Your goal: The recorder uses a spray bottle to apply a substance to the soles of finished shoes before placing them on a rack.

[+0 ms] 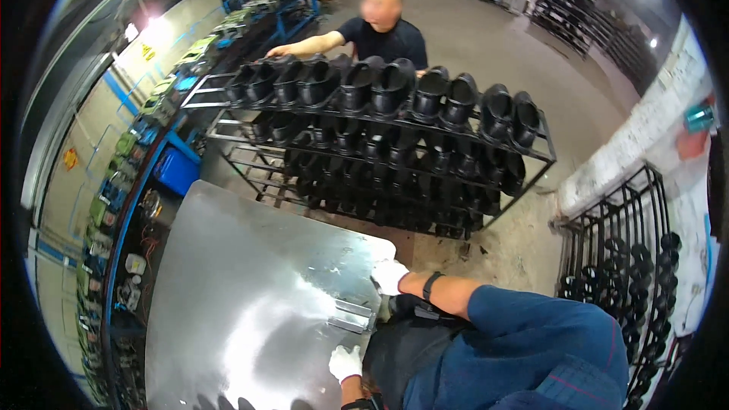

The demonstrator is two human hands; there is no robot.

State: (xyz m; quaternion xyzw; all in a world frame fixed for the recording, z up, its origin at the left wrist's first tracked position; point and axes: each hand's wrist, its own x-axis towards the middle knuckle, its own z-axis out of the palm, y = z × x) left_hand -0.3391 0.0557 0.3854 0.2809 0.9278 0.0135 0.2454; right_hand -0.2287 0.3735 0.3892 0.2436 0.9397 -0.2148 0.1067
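Observation:
My left hand, in a white glove, rests at the near edge of a bare metal table. Its fingers look apart, and I see nothing in them. Farther off, by the table's corner, is my white-gloved right hand, with a dark band on that wrist. Its fingers are partly hidden, so I cannot tell whether it grips the edge or something dark beside it. Between both hands lies a shiny ridged metal piece on the tabletop. Glare whitens the middle of the table.
Beyond the table stands a metal rack with several tiers of black shoes. Behind it a person reaches an arm along its top. A conveyor line and a blue bin are left; another rack stands right.

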